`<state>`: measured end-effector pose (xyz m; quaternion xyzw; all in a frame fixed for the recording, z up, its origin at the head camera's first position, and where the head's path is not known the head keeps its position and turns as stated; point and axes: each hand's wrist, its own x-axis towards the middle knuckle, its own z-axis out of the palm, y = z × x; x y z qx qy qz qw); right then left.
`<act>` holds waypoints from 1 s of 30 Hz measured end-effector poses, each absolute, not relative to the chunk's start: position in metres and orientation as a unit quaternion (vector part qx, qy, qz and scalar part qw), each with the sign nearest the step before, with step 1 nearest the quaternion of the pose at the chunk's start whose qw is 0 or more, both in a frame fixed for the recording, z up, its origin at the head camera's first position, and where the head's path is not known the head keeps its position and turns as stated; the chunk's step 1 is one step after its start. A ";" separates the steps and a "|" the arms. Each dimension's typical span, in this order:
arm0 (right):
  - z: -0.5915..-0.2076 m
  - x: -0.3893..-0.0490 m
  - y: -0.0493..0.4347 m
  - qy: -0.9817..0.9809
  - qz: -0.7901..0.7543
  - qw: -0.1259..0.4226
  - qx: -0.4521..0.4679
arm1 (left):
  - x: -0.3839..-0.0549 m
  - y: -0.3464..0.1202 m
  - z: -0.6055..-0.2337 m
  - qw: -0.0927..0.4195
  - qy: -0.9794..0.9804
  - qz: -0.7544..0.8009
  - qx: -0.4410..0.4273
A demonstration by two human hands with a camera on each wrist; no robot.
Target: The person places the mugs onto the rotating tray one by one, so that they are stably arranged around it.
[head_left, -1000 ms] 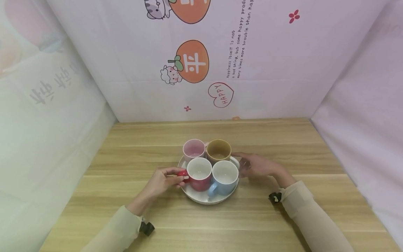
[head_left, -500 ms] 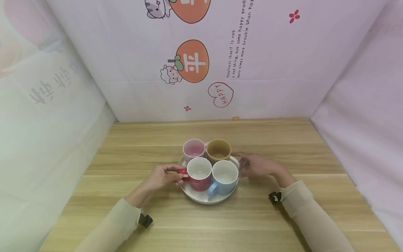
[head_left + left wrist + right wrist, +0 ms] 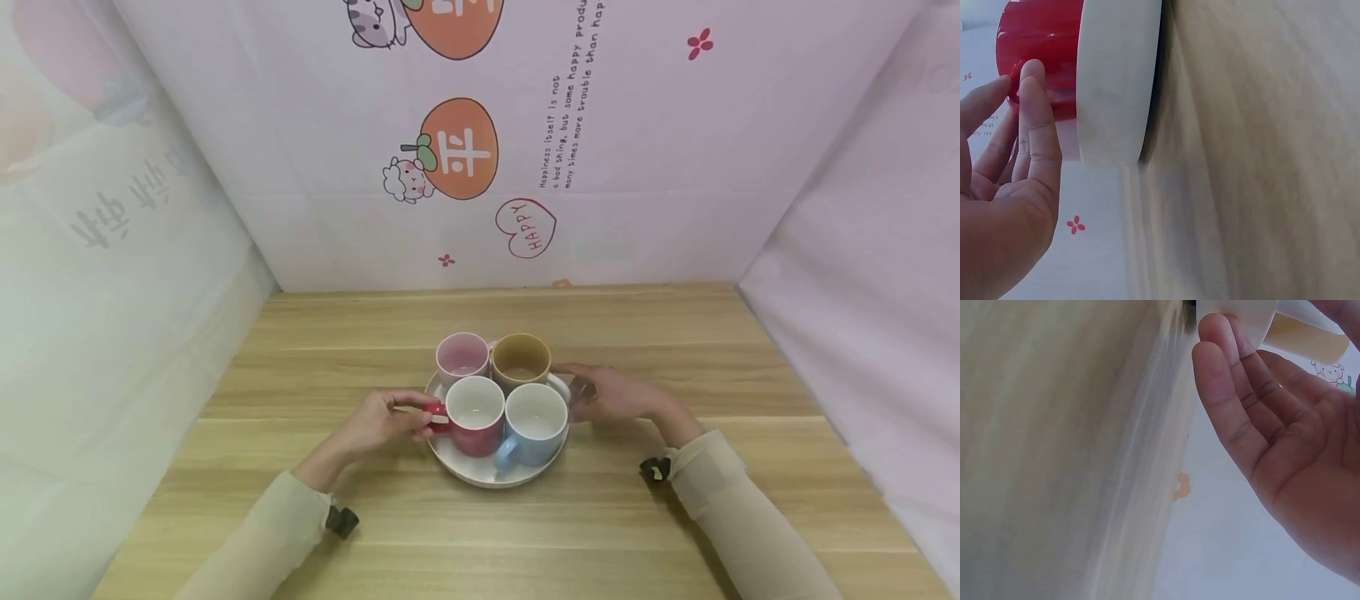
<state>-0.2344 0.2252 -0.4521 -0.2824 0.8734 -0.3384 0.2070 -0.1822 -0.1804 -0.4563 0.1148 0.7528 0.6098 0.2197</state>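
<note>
A red mug (image 3: 476, 437), white inside, stands upright on a round white plate (image 3: 480, 477) in the head view. My left hand (image 3: 378, 423) pinches its handle between thumb and fingers; the left wrist view shows the fingertips against the red handle (image 3: 1015, 84). On the plate's right side my right hand (image 3: 611, 394) lies close to a white mug handle (image 3: 558, 385), its fingers fairly straight. The right wrist view has those fingers (image 3: 1217, 378) against the plate's side (image 3: 1260, 319). A light blue mug (image 3: 534, 448), a pink mug (image 3: 462, 358) and an ochre mug (image 3: 521, 360) share the plate.
The plate sits on a wood-grain table (image 3: 480, 550). Behind the table rises a white printed cloth (image 3: 637, 208), with more white cloth on the left and right sides.
My left wrist and forearm have shifted slightly left and away from me, while the fingers stay at the red mug's handle. The right hand, the mugs and the plate look nearly unmoved.
</note>
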 end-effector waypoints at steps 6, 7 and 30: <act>-0.451 -0.237 0.225 0.875 -0.337 0.205 -0.281 | -0.188 -0.187 -0.451 0.189 0.779 0.586 0.118; -0.451 -0.237 0.225 0.875 -0.336 0.206 -0.281 | -0.188 -0.188 -0.450 0.181 0.784 0.581 0.119; -0.441 -0.249 0.235 0.881 -0.321 0.156 -0.311 | -0.218 -0.212 -0.424 0.032 0.923 0.356 0.142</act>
